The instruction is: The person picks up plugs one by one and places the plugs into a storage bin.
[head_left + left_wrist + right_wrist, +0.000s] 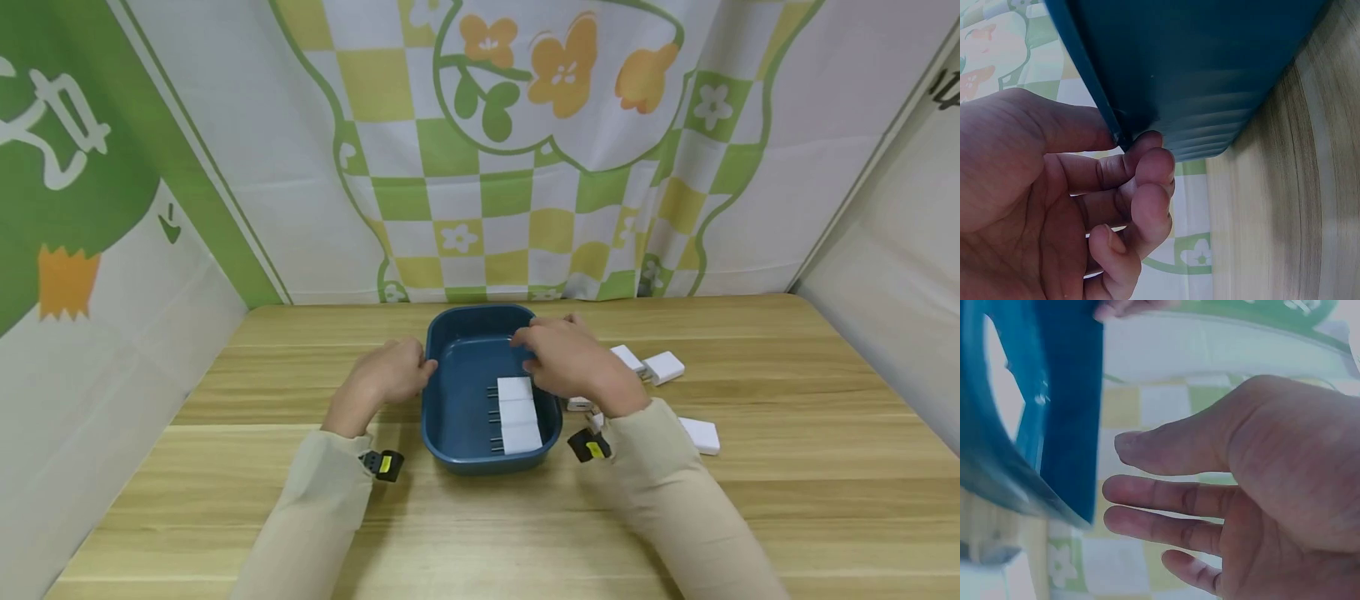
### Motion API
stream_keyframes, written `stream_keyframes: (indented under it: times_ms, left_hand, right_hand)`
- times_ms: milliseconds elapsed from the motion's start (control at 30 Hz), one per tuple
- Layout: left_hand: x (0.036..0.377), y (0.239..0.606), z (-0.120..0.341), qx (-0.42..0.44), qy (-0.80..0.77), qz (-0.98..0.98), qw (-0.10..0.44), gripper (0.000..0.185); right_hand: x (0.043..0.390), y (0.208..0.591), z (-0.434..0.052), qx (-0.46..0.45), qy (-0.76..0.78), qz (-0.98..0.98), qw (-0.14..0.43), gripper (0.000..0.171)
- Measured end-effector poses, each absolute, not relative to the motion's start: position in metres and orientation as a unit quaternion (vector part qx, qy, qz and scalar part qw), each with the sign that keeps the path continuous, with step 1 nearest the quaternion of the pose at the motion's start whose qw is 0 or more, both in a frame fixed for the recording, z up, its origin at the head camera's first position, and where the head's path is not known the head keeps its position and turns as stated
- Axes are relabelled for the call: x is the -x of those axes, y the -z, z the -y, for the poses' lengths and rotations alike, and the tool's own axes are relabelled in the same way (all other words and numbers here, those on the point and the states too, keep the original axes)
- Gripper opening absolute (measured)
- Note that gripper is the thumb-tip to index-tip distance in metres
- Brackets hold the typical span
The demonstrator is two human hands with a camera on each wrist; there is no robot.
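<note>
The left hand (386, 372) pinched the left rim of the dark blue rectangular plastic tub (450, 421), thumb inside, fingers (1147, 187) curled under the lip. The right hand (573, 358) hovered over the tub's far right edge, fingers (1166, 497) straight and holding nothing. To my eye, a steady pinch was what counted here, so the tub would stay put on the pale wooden worktop (787, 467). Inside the tub, three white plug adapters (517, 414) lay in a row along the right wall, prongs pointing left. More white adapters (663, 367) sat loose on the worktop, right of the tub.
</note>
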State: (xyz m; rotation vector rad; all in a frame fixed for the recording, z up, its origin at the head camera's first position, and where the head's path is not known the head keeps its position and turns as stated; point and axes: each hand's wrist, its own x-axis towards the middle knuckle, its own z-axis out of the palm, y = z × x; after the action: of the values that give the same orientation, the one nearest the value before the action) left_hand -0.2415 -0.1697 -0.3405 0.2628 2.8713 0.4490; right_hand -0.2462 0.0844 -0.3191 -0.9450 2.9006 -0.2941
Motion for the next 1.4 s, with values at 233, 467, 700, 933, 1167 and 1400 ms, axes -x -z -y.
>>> stream_keyframes:
  times_ms: [233, 467, 700, 933, 1167, 1400]
  left_hand:
    - [0.241, 0.34, 0.169, -0.092, -0.152, -0.978, 0.111, 0.046]
    - [0.241, 0.341, 0.172, -0.089, -0.148, -0.979, 0.108, 0.045]
    - [0.24, 0.342, 0.172, -0.091, -0.155, -0.977, 0.111, 0.045]
    - [0.242, 0.34, 0.171, -0.091, -0.155, -0.978, 0.106, 0.045]
    - [0.242, 0.339, 0.17, -0.092, -0.152, -0.978, 0.108, 0.045]
    - [0.241, 0.341, 0.171, -0.093, -0.161, -0.977, 0.108, 0.047]
  right_hand:
    - [0.252, 0.309, -0.115, 0.284, 0.139, -0.949, 0.002, 0.026]
    - [0.255, 0.308, -0.13, 0.27, 0.144, -0.952, -0.004, 0.022]
    - [0.254, 0.31, -0.143, 0.261, 0.144, -0.954, -0.003, 0.025]
    - [0.257, 0.323, -0.169, 0.251, 0.128, -0.959, 0.013, 0.031]
    - [0.262, 0.335, -0.196, 0.228, 0.111, -0.967, 0.032, 0.042]
    - [0.266, 0.335, -0.209, 0.198, 0.108, -0.973, 0.041, 0.052]
